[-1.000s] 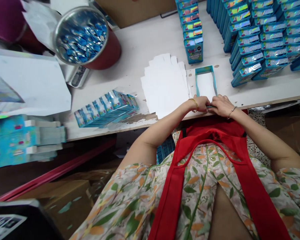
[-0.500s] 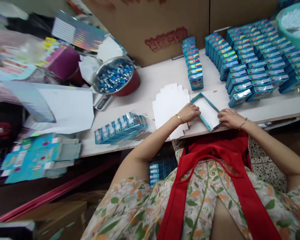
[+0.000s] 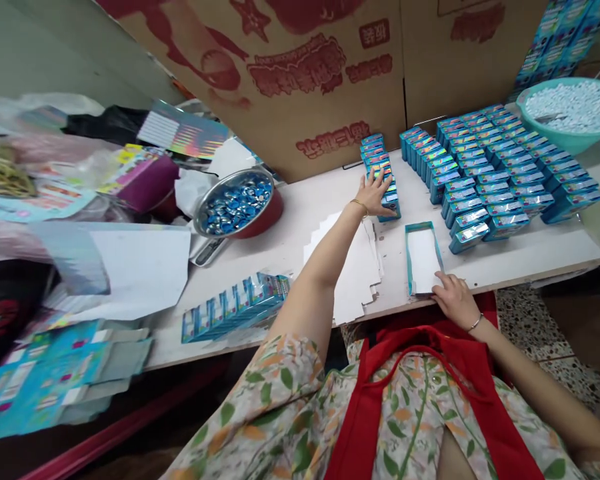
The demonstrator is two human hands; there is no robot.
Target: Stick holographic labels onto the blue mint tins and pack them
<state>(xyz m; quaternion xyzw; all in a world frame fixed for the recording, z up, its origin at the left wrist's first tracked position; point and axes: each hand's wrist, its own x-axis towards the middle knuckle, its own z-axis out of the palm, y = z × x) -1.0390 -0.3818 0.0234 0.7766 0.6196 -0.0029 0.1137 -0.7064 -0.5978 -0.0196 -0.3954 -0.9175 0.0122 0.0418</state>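
Note:
My left hand (image 3: 376, 193) reaches out with spread fingers over a single row of small blue boxes (image 3: 377, 160), palm down at its near end. My right hand (image 3: 455, 300) grips the near right corner of a shallow open cardboard tray (image 3: 423, 250), blue-edged and white inside. The tray lies flat on the table with nothing in it. Just left of it, partly under my left forearm, is a stack of flat white cardboard blanks (image 3: 353, 280).
Several rows of blue boxes (image 3: 500, 180) stand at the right, before a teal basin of small white pieces (image 3: 525, 110). A metal bowl of blue wrapped pieces (image 3: 277, 213) stands left. Wrapped blue packs (image 3: 235, 307) lie near the front edge. A large carton (image 3: 325, 107) is behind.
My left hand has let go of the tray and moved forward onto the row of blue boxes. The tray has turned to lie more upright in view, and the camera has tilted up.

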